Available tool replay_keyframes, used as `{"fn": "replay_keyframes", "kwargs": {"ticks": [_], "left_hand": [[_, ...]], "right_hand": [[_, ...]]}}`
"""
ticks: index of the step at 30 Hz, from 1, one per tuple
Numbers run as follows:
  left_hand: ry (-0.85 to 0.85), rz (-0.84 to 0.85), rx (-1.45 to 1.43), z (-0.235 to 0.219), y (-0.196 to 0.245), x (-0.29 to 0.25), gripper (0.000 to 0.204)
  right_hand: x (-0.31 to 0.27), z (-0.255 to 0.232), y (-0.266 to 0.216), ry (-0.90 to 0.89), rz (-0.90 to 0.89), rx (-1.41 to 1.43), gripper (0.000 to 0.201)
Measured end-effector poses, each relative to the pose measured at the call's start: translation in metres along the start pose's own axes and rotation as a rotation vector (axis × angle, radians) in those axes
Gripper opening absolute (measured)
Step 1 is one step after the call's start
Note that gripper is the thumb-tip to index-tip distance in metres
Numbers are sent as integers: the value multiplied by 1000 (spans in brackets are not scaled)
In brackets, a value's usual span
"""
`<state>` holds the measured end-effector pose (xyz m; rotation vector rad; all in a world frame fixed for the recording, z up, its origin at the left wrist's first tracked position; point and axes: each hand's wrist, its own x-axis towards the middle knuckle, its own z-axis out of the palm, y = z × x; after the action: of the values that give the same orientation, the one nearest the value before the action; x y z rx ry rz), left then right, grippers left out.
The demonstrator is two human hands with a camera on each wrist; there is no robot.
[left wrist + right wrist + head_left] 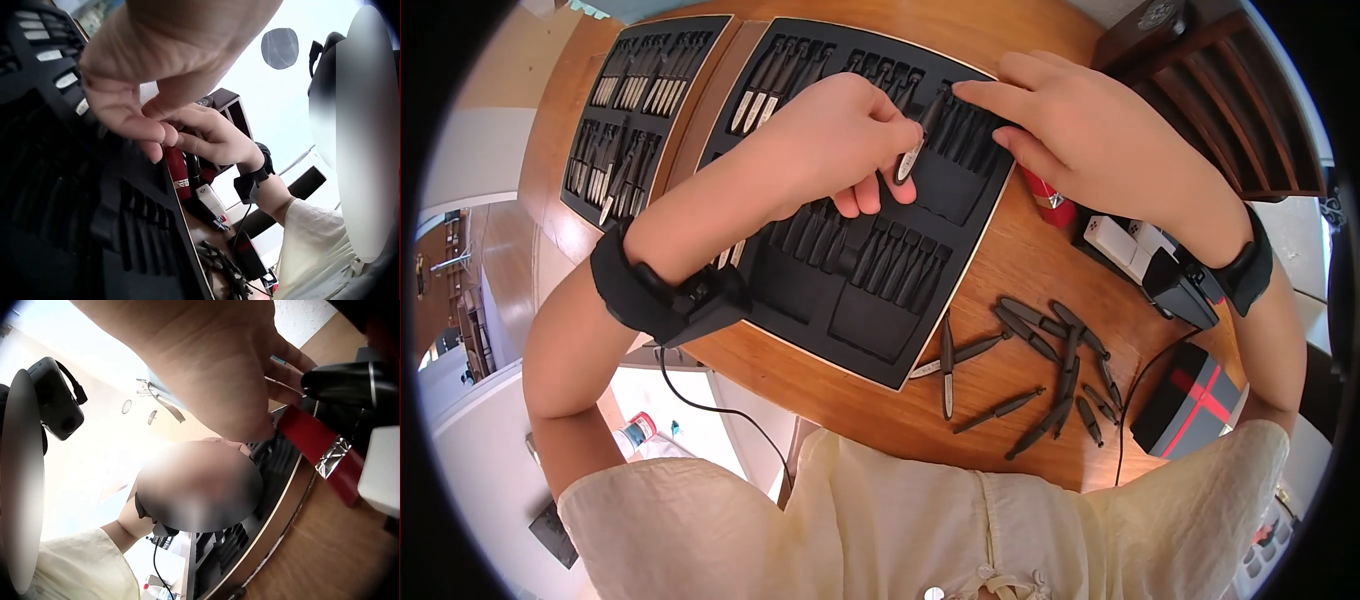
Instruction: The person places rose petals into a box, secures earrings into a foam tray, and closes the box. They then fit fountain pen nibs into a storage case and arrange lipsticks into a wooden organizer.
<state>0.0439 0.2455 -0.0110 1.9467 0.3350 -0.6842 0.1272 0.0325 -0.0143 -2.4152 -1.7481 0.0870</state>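
In the head view the left hand (840, 135) pinches a dark pen-like piece with a pale label (910, 160) over a black compartment tray (880, 335). The right hand (1070, 120) lies at the tray's upper right edge, its index finger reaching to the row of dark pieces (967, 130) there. The left wrist view has the left hand (128, 106) with thumb and fingertips together, the right hand (215, 137) close beyond. In the right wrist view the right hand (219, 375) is above the tray's edge; a blurred patch hides much of the left hand.
A second filled tray (636, 120) stands at the left. Loose dark pieces (1065, 375) lie scattered on the wooden table (990, 270). To the right are a red object (1050, 203), white boxes (1115, 245), a dark box with red ribbon (1190, 400) and a slatted wooden rack (1230, 110).
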Motion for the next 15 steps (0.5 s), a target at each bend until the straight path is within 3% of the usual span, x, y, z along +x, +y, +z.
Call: {"fn": "replay_keyframes", "kwargs": {"ticks": [8, 15], "left_hand": [[-30, -7, 82, 4, 1, 6, 24], [-6, -27, 382, 1, 2, 9, 25]], "right_hand": [[3, 17, 0, 32, -73, -16, 43], [5, 16, -6, 42, -81, -63, 45]]}}
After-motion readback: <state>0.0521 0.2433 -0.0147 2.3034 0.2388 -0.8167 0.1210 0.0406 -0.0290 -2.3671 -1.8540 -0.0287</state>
